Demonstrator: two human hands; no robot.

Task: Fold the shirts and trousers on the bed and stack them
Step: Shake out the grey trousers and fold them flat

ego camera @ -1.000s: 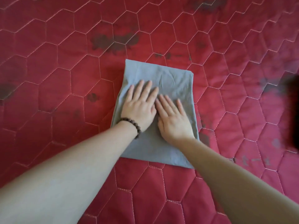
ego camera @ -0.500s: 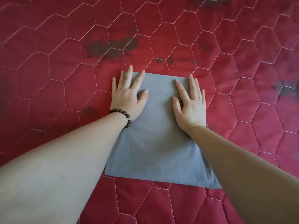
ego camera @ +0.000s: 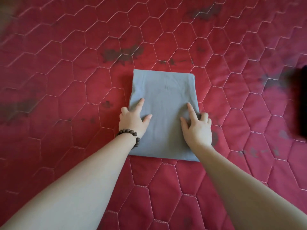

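Observation:
A grey garment (ego camera: 163, 95), folded into a flat rectangle, lies in the middle of the red quilted bed cover (ego camera: 66, 83). My left hand (ego camera: 132, 119), with a bead bracelet on its wrist, sits at the garment's left edge. Its index finger and thumb lie on top and the other fingers curl around the edge. My right hand (ego camera: 197, 127) mirrors this at the right edge, with index and thumb on the cloth and the remaining fingers tucked at the side.
A dark blurred object (ego camera: 301, 103) shows at the far right edge of the view. The bed cover carries dark stains behind the garment and on both sides.
Both hands slid from the garment's far corners back to its side edges, and their outer fingers curled around the cloth. The garment lies in the same place.

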